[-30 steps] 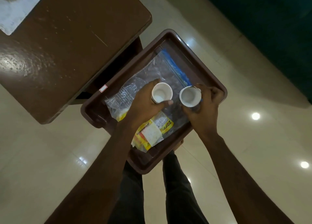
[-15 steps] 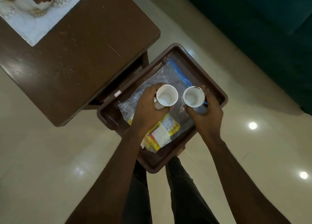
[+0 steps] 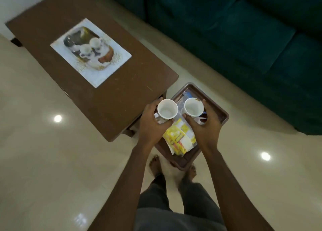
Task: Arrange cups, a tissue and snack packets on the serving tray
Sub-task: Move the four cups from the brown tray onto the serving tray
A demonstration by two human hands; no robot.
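A brown serving tray [image 3: 221,115] sits low beside the table's near corner. On it lies a clear zip bag with yellow snack packets [image 3: 179,140]. My left hand [image 3: 150,124] is wrapped around a white cup [image 3: 167,108], held upright above the tray's left side. My right hand [image 3: 207,124] grips a second white cup [image 3: 193,107] above the tray's right half. Both cups look empty. No tissue can be made out apart from something white among the packets.
A dark brown coffee table [image 3: 104,84] stretches to the upper left with a printed placemat [image 3: 90,52] on it. A dark green sofa [image 3: 244,39] fills the upper right. My bare feet [image 3: 156,164] stand on glossy cream floor tiles just below the tray.
The view has pulled back and up, so the tray looks smaller and the whole table and sofa appear. Both hands have lifted the cups higher above the tray.
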